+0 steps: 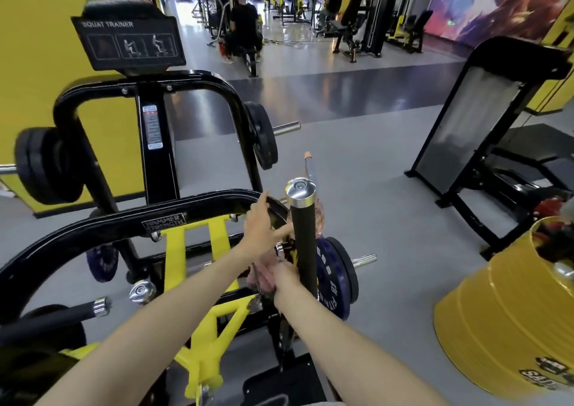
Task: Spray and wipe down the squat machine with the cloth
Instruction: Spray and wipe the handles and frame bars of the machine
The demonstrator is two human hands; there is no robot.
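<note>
The squat machine [163,221] has a black curved frame, yellow struts and a "SQUAT TRAINER" sign on top. An upright black handle [303,244] with a chrome cap stands in front of me. My left hand [264,222] reaches to the frame's right end with fingers stretched out, touching the black metal. My right hand [285,276] grips a bunched pink cloth [259,278] low beside the handle, against the machine. Behind the handle shows a pinkish see-through spray bottle [320,216] with an orange-tipped nozzle, mostly hidden; I cannot tell what holds it.
A blue weight plate [337,272] sits on a peg just right of the handle, and black plates [46,163] hang on the left. A yellow drum [497,328] stands at the right, with another black machine [475,132] behind it. People exercise far back.
</note>
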